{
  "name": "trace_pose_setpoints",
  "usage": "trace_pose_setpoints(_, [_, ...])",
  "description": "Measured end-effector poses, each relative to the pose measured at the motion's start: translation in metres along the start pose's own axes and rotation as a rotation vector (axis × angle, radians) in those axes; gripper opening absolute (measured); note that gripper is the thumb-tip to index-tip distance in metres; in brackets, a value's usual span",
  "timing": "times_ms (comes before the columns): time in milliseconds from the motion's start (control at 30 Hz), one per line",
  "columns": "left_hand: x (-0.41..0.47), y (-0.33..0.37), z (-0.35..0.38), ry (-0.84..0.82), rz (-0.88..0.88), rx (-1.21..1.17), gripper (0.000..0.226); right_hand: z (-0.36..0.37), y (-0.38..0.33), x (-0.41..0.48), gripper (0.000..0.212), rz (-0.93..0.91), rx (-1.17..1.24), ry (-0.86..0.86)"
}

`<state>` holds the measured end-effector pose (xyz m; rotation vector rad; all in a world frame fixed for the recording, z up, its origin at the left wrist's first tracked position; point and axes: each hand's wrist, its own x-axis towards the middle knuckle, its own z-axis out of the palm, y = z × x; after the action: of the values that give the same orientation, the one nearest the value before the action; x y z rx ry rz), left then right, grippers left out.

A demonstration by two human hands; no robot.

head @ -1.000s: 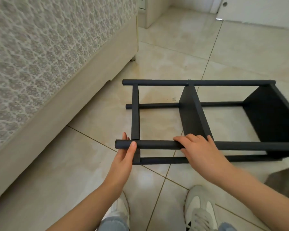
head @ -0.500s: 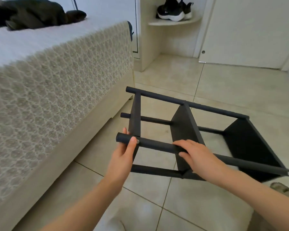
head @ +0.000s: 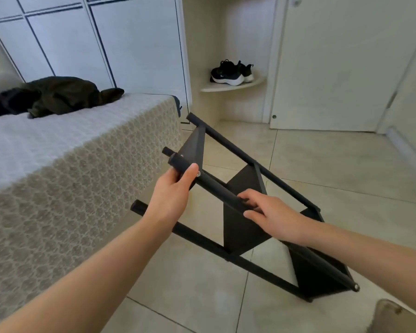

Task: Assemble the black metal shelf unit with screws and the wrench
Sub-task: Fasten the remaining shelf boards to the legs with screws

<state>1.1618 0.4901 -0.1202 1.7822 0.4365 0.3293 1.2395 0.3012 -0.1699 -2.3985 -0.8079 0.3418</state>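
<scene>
Okay, black metal shelf unit sits right of the bed with a patterned grey-white cover, tilted on a diagonal. Its top end is up by the bed's near corner, and its bottom end is low and farther right of the bed. Can't tell if the bottom corner touches the beige glossy tiled floor. Unit has round rails and three flat black panels: one at the high end, one mid, one at the low end.

Left hand grasps the nearest round black rail close to its high end. Fingers are wrapped round it, with the thumb on top just beside a small silver screw head. Right hand grasps the same rail lower down, where the mid panel meets it, fingers curled over it. Both forearms are bare. Second silver screw head shows at the rail's low tip.

On the bed, at its far end, lies a dark green crumpled garment. Behind the bed is a white panelled wardrobe with dark trim lines. Past the bed's corner, to the right, a cream curved corner shelf carries a pair of black sneakers with white soles. Farther right of the bed is a white door.
</scene>
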Motion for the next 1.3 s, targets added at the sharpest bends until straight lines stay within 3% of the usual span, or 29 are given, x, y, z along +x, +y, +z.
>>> trace_pose_setpoints(100, [0.008,0.027,-0.001,0.009,0.060,0.073,0.015,-0.016,-0.011,0.001,0.036,-0.012,0.020,0.028])
trace_pose_setpoints(267, [0.008,0.065,-0.002,0.003,0.230,0.242,0.038,-0.023,-0.021,-0.013,0.035,0.026,0.176,0.103])
trace_pose_setpoints(467, [-0.010,0.096,0.011,-0.029,0.350,0.263,0.021,-0.024,-0.028,-0.042,0.029,0.078,0.372,0.144])
trace_pose_setpoints(800, [-0.071,0.091,0.035,-0.108,0.512,0.303,0.021,-0.010,-0.030,-0.102,0.026,0.182,0.666,0.130])
trace_pose_setpoints(1000, [-0.092,0.076,0.034,-0.121,0.578,0.342,0.007,0.000,-0.031,-0.123,0.024,0.208,0.661,0.098])
trace_pose_setpoints(1167, [-0.103,0.064,0.025,-0.139,0.622,0.293,0.008,0.007,-0.035,-0.130,0.022,0.177,0.575,0.074])
trace_pose_setpoints(1300, [-0.108,0.062,0.014,-0.149,0.605,0.254,0.031,0.004,-0.040,-0.126,0.021,0.174,0.561,-0.003])
